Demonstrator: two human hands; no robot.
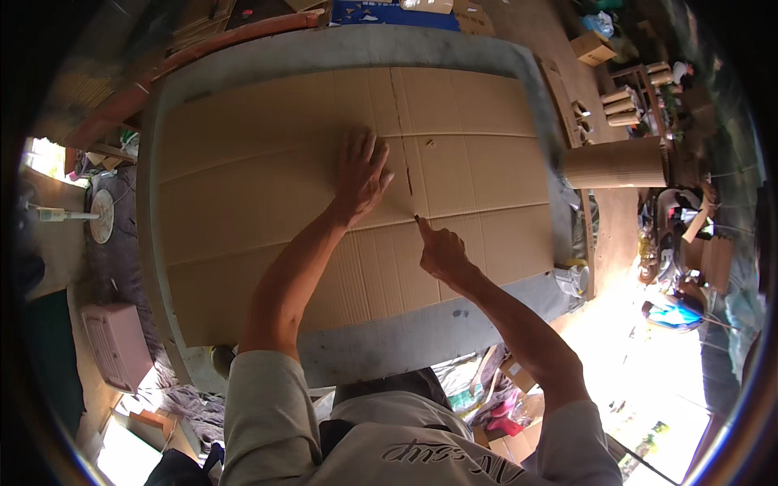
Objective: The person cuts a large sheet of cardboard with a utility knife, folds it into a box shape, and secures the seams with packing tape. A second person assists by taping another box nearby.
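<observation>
A large flat sheet of brown cardboard (251, 202) with several crease lines lies on the grey table. My left hand (365, 174) rests flat on it, left of the middle, fingers spread and pointing away from me. My right hand (442, 249) is closed around a utility knife (417, 218), its index finger stretched along it. Only the knife's dark tip shows, touching the cardboard; the rest is hidden in my hand. A dark, straight slit (401, 121) runs from the sheet's far edge toward the knife. A small cardboard scrap (431, 143) lies right of the slit.
The grey table (389, 340) borders the sheet. At its right edge are a rolled piece of corrugated cardboard (616, 164) and a whitish container (571, 279). A pink plastic box (117, 344) stands on the floor at left. Cardboard boxes (593, 49) lie at the far right.
</observation>
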